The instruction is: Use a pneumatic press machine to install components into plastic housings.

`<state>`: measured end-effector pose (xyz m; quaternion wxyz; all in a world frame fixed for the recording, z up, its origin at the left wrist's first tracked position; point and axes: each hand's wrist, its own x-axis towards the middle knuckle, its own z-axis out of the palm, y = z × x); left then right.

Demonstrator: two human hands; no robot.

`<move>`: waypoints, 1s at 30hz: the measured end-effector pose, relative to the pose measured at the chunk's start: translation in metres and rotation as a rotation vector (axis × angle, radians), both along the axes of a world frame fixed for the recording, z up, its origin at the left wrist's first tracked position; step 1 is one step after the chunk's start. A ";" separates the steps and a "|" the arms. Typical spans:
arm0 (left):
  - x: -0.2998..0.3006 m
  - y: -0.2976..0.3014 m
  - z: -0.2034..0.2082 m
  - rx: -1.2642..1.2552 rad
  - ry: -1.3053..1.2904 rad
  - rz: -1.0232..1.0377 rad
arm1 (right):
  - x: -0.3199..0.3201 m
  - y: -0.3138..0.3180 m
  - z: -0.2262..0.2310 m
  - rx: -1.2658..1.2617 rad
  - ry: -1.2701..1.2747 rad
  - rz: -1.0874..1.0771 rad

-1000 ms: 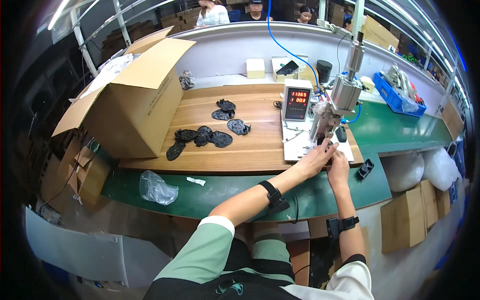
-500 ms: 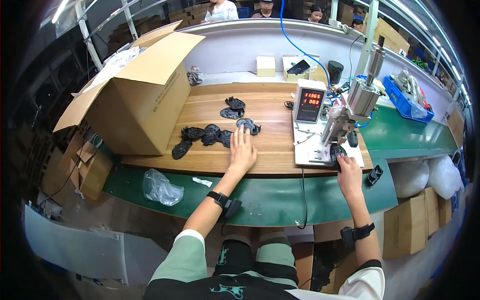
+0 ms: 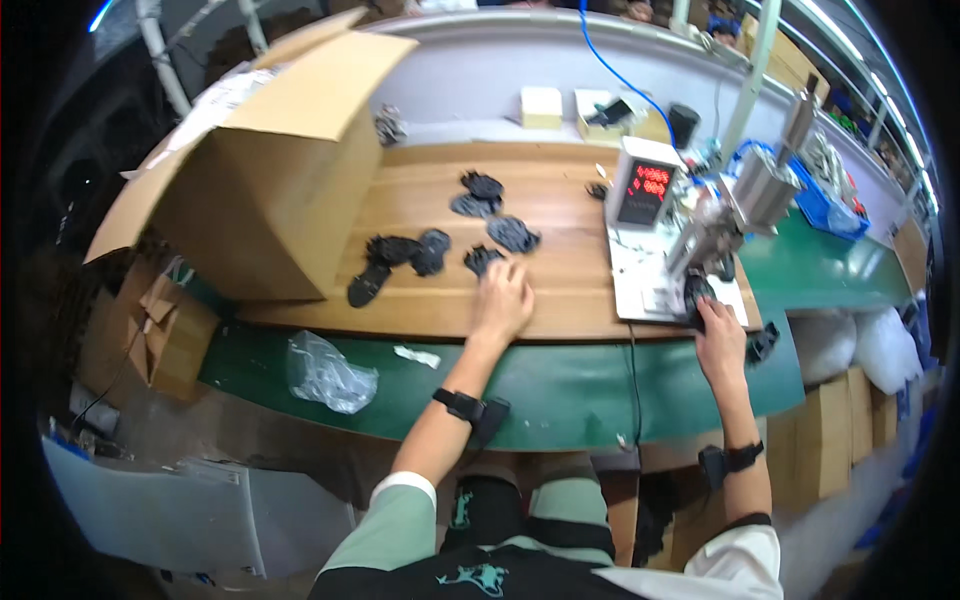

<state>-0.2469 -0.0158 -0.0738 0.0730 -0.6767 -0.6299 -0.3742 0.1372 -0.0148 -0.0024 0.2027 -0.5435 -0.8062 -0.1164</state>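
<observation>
My left hand lies flat on the wooden worktop, fingertips touching a dark flat patterned piece. More such dark pieces are scattered just beyond it. My right hand grips another dark piece at the base of a small press machine on a white plate. Both wrists wear black bands.
A large open cardboard box lies on its side at the left. A meter with a red digital display stands beside the press. A crumpled plastic bag rests on the green table edge. A blue tray sits far right.
My left hand has left the press and swung left to the dark pieces on the wood. My right hand stayed at the press base. The view has shifted slightly.
</observation>
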 end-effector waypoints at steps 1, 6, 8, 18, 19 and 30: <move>-0.001 -0.001 0.003 -0.008 0.021 0.001 | -0.004 -0.002 0.004 -0.034 -0.033 -0.004; -0.014 0.000 0.001 -0.012 0.048 0.035 | -0.008 0.010 0.011 -0.028 0.030 0.120; -0.013 0.002 -0.001 0.061 0.060 -0.001 | -0.006 0.011 0.007 0.018 -0.010 0.107; -0.001 -0.007 0.001 0.059 0.025 -0.030 | -0.011 -0.006 0.009 -0.002 0.064 0.045; -0.001 -0.008 0.001 0.047 0.021 -0.025 | -0.010 -0.006 0.009 0.005 0.040 0.055; -0.003 -0.007 0.002 0.025 0.031 -0.004 | -0.001 0.004 0.004 0.146 0.127 0.021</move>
